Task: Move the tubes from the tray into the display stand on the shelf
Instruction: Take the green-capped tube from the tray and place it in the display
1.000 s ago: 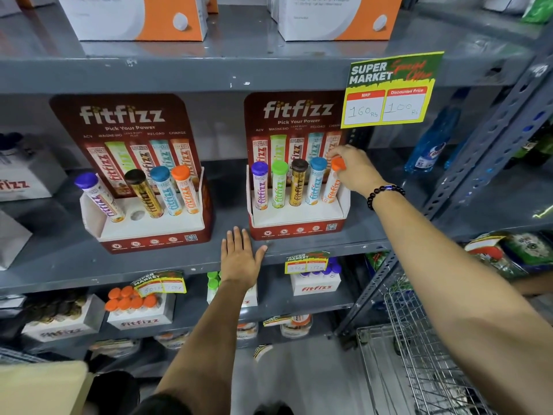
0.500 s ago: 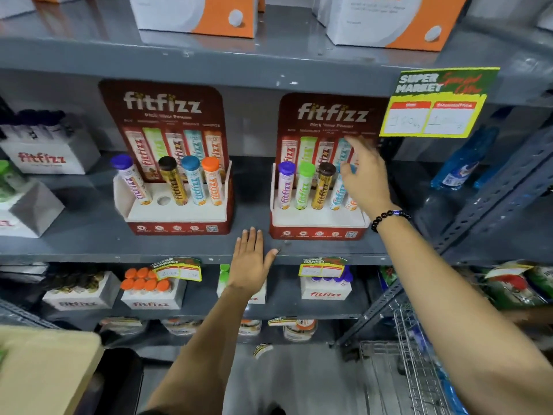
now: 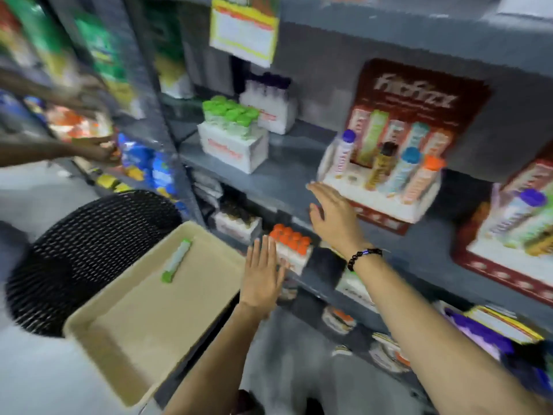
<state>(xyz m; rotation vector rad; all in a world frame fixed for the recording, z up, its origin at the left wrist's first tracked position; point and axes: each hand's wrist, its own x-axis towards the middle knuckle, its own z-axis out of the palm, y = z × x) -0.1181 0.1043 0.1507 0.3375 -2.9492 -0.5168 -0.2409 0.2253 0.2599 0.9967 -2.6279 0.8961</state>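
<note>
View quality: motion-blurred and tilted; fine print on labels is unreadable.
Other person: two arms (image 3: 59, 148) enter from the left edge and reach into the neighbouring rack; the hands are too blurred to tell their state.
Black mesh basket (image 3: 86, 244): sits lower left, partly under the tray.
Tray (image 3: 140, 333): beige, shallow, rectangular, resting over the basket's right side, just left of the left hand.
Green-capped tube (image 3: 176, 260): lies flat on the tray floor near its far end, green cap toward the viewer; it is the only tube on the tray.
Left hand (image 3: 263, 275): fingers straight and together, palm facing away, holding nothing; it is in front of the lower shelf edge, just beside the tray's right rim and next to a white box of orange-capped tubes (image 3: 291, 245).
Green-capped box (image 3: 233, 136): white carton of green-capped tubes on the middle shelf (image 3: 269, 181), left of the display stand.
Right hand (image 3: 332, 214): flat, fingers extended, empty; a dark bead bracelet (image 3: 363, 257) is on the wrist. The fingertips are near the front left corner of the display stand.
Display stand (image 3: 386, 163): red and white, on the middle shelf; purple-, brown-, blue- and orange-capped tubes stand in it, with one gap after the purple one.
Second stand (image 3: 514, 235): at the right edge, partly cropped, holding tubes.
</note>
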